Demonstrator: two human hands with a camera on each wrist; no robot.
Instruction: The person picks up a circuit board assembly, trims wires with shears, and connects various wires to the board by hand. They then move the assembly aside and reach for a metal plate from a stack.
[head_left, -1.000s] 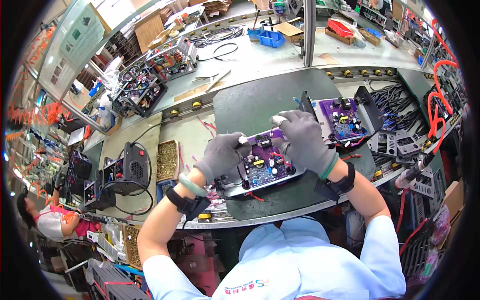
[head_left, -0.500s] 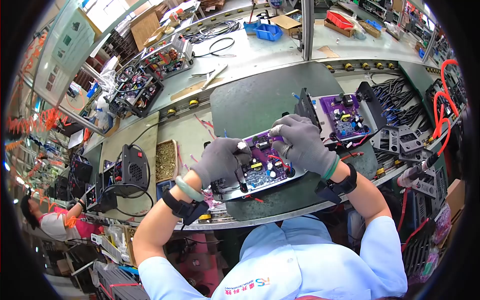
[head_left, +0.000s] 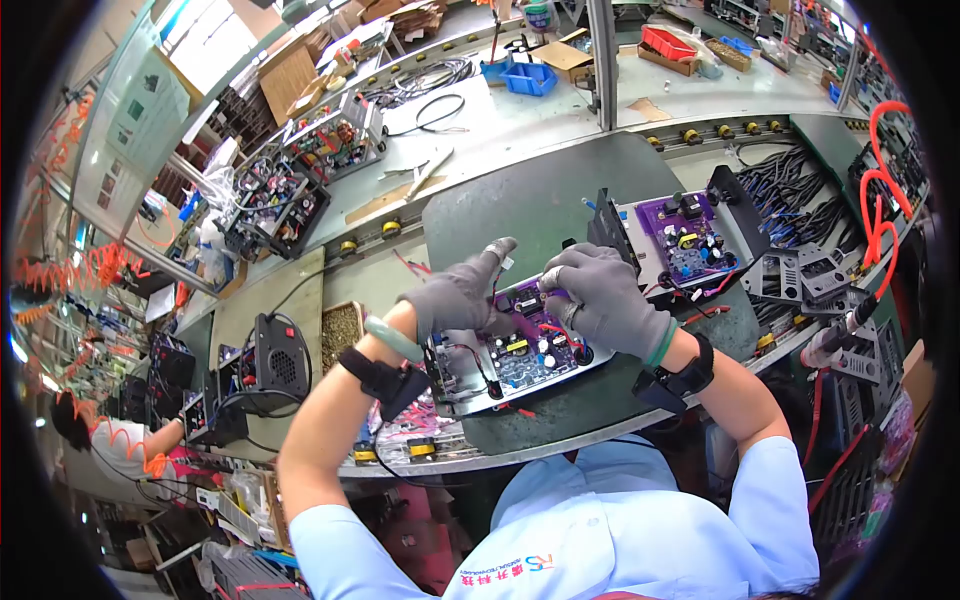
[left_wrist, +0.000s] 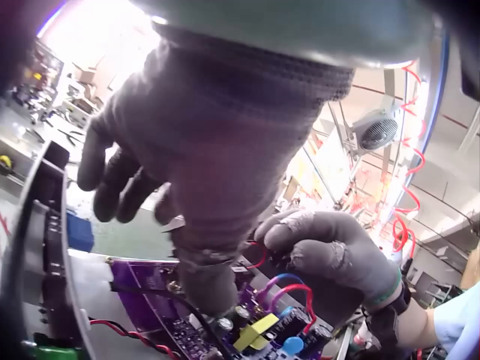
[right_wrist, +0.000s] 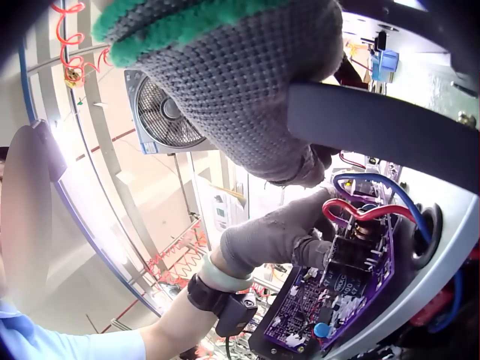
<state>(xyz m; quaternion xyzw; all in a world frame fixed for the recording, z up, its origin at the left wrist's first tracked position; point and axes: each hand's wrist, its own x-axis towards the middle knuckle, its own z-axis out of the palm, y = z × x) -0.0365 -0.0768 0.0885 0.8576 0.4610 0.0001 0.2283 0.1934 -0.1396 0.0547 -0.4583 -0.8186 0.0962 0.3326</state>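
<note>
A purple circuit board crowded with parts lies in a metal chassis on the dark green mat. My gloved left hand hovers over the board's far left part, a white connector beside its fingers. In the left wrist view its fingers are loosely extended and its thumb points down among the components. Over the board's far right side is my gloved right hand, fingers curled. Its thumb and forefinger pinch at a thin red wire. Thicker red and blue wires loop below it.
A second chassis with a purple board stands close on the right, by black cables and grey metal brackets. To the left are a box of small parts and a black fan unit. Another person works far left.
My left hand has lifted and turned from the board's left side, its fingers uncurling toward the far side. The white connector now shows by them. My right hand stays almost in place.
</note>
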